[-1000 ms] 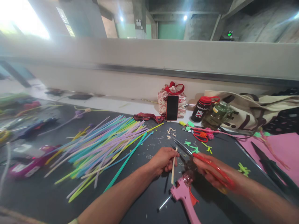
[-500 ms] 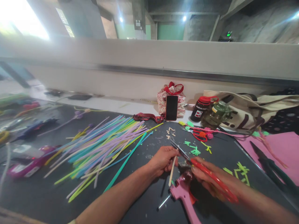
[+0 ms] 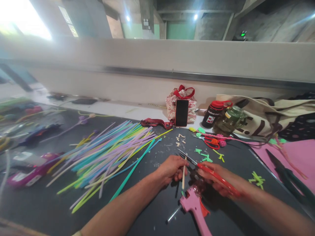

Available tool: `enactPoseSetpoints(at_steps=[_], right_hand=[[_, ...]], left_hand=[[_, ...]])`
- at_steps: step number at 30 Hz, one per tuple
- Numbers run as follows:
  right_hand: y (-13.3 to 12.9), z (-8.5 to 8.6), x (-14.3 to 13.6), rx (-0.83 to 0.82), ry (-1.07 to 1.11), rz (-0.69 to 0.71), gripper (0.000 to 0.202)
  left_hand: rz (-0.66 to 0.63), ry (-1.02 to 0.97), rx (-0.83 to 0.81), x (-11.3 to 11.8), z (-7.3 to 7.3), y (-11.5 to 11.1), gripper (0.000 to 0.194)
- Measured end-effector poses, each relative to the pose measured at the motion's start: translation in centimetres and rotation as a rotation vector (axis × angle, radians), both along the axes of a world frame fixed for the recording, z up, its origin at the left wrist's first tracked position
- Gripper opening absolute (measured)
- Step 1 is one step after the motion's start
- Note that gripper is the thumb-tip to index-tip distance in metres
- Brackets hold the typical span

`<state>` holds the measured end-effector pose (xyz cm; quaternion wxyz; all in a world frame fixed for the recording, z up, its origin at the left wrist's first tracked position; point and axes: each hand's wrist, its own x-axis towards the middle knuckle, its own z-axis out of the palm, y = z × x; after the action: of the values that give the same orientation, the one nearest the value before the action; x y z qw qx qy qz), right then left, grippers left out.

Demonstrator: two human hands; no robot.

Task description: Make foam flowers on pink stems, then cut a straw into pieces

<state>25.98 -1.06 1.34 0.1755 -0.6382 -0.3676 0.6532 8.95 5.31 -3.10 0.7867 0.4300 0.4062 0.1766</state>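
Note:
My left hand pinches a short cream pipe cleaner, its top end standing a little above the fingertips. My right hand is closed around the red handles of a pair of scissors. The metal blades point up and left and lie across the pipe cleaner's top end, close to my left fingertips. Whether they are parted is hard to make out. Below both hands lies a pink glue gun with a clear glue stick poking out of it. Small cream cut pieces lie beyond my left hand.
Many coloured pipe cleaners are heaped at left, near a purple tool. Green cut pieces lie past the scissors. At the back stand a phone, a black bottle and a green jug. Dark-handled pliers lie right.
My right hand and the scissors have shifted slightly left. The pipe cleaner's top end now shows above my left fingertips, at the blades.

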Motion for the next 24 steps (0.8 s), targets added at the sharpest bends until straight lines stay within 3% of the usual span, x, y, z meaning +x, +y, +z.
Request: enactPoseSetpoints(at_steps=[6, 14, 19, 24], right_hand=[[0.2, 0.0, 0.0, 0.005, -0.065, 0.049, 0.020], [0.1, -0.5, 0.3, 0.047, -0.028, 0.045, 0.026], [-0.6, 1.2, 0.3, 0.033, 0.003, -0.056, 0.032], [-2.0, 2.2, 0.4, 0.074, 0.007, -0.107, 0.036]], left_hand=[[-0.021, 0.035, -0.007, 0.1, -0.3, 0.1, 0.010], [-0.041, 0.040, 0.019, 0.1, -0.4, 0.1, 0.009], [-0.013, 0.014, 0.037, 0.1, -0.1, 0.0, 0.010], [0.114, -0.041, 0.052, -0.1, 0.3, 0.0, 0.018]])
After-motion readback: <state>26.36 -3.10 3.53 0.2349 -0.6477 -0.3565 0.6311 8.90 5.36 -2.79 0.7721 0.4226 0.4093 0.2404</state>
